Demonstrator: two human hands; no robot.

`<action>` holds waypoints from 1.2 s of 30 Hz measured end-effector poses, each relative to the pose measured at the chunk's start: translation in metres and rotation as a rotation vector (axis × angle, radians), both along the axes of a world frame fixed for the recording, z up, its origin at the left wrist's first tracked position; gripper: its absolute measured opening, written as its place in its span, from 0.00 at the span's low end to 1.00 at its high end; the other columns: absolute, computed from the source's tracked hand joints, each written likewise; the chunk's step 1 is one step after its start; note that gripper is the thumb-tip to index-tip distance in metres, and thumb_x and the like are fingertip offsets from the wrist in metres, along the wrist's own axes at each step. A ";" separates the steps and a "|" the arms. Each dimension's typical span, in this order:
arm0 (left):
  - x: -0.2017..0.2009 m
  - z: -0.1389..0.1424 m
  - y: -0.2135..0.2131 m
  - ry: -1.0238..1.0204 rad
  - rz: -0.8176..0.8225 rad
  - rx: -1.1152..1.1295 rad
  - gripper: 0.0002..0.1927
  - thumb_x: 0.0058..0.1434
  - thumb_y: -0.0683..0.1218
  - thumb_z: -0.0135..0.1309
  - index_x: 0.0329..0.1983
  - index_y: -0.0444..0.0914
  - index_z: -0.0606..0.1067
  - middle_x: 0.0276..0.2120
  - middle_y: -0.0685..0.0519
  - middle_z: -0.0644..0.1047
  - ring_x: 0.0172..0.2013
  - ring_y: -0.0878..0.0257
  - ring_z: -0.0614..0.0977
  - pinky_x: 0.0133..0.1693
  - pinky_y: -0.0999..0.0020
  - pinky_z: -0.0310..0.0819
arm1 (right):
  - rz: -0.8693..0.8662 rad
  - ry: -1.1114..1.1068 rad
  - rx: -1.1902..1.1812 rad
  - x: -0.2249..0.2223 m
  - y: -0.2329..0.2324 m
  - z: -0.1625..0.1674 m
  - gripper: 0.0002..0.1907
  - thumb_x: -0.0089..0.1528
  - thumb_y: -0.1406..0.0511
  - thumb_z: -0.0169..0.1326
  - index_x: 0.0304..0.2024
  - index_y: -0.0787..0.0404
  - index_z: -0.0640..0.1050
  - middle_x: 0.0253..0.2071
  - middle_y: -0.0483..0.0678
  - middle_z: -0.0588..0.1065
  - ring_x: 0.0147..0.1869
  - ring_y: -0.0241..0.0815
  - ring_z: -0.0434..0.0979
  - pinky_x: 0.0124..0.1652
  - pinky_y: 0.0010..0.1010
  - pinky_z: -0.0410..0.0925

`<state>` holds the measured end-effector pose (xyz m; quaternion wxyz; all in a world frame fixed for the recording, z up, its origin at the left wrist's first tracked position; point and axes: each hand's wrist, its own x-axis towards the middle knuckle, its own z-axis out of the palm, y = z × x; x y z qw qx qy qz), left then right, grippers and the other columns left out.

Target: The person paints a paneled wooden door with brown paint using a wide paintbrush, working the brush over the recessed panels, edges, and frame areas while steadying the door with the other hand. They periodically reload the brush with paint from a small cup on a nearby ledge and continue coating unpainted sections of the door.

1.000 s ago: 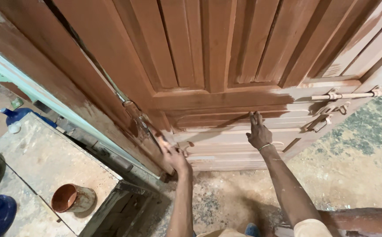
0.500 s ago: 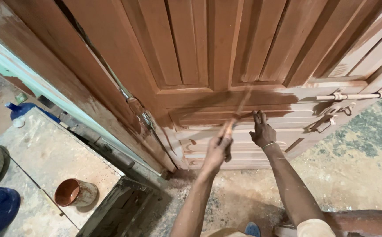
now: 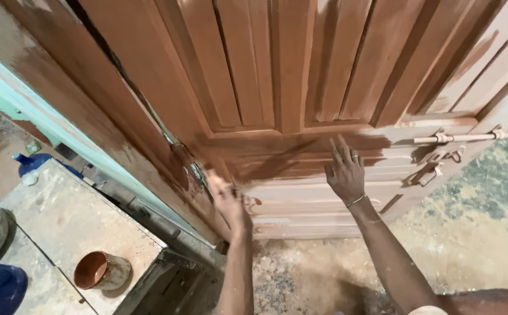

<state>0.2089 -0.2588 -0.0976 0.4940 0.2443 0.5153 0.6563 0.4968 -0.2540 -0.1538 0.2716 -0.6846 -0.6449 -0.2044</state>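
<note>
Now left hand (image 3: 229,201) fingers grip a brush against the door (image 3: 301,175).

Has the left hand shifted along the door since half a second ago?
Yes. The left hand has swung leftward, away from the right hand pressed on the door, back toward the hinge edge.

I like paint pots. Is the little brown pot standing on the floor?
No, the brown pot stands on the low wooden bench left of the door.

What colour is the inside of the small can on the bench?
Reddish brown, like the door's paint; the can shows in the head view.
</note>
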 end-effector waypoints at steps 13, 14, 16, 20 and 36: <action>0.053 -0.017 -0.023 0.145 -0.902 0.079 0.31 0.72 0.53 0.45 0.78 0.48 0.59 0.23 0.61 0.65 0.17 0.72 0.63 0.18 0.73 0.62 | -0.156 -0.125 -0.226 -0.001 0.014 0.021 0.49 0.56 0.55 0.63 0.76 0.58 0.58 0.80 0.49 0.50 0.65 0.52 0.65 0.57 0.54 0.62; 0.047 -0.018 -0.019 0.246 -0.820 0.005 0.31 0.73 0.55 0.44 0.78 0.49 0.58 0.21 0.59 0.63 0.16 0.71 0.63 0.18 0.74 0.61 | -0.149 -0.118 -0.234 0.001 0.013 0.021 0.49 0.56 0.55 0.63 0.76 0.57 0.59 0.80 0.49 0.50 0.63 0.53 0.67 0.55 0.52 0.63; 0.028 -0.021 -0.010 0.400 -0.647 -0.005 0.31 0.72 0.57 0.44 0.77 0.47 0.60 0.22 0.54 0.65 0.15 0.69 0.65 0.17 0.72 0.62 | -0.124 -0.089 -0.246 0.003 0.011 0.023 0.49 0.55 0.56 0.64 0.75 0.58 0.59 0.80 0.49 0.49 0.61 0.54 0.70 0.52 0.49 0.65; -0.026 -0.024 -0.001 0.928 -0.089 0.358 0.27 0.76 0.52 0.42 0.76 0.46 0.61 0.55 0.58 0.69 0.36 0.61 0.81 0.34 0.65 0.80 | -0.057 -0.022 -0.226 0.003 0.011 0.028 0.49 0.53 0.60 0.63 0.74 0.61 0.59 0.79 0.51 0.49 0.60 0.56 0.73 0.52 0.47 0.69; 0.056 0.027 -0.043 0.792 -0.849 0.274 0.27 0.71 0.39 0.42 0.74 0.41 0.65 0.63 0.35 0.70 0.62 0.45 0.73 0.67 0.49 0.66 | -0.030 0.104 -0.319 -0.001 0.008 0.038 0.50 0.52 0.68 0.59 0.76 0.62 0.57 0.82 0.52 0.45 0.49 0.57 0.81 0.42 0.41 0.76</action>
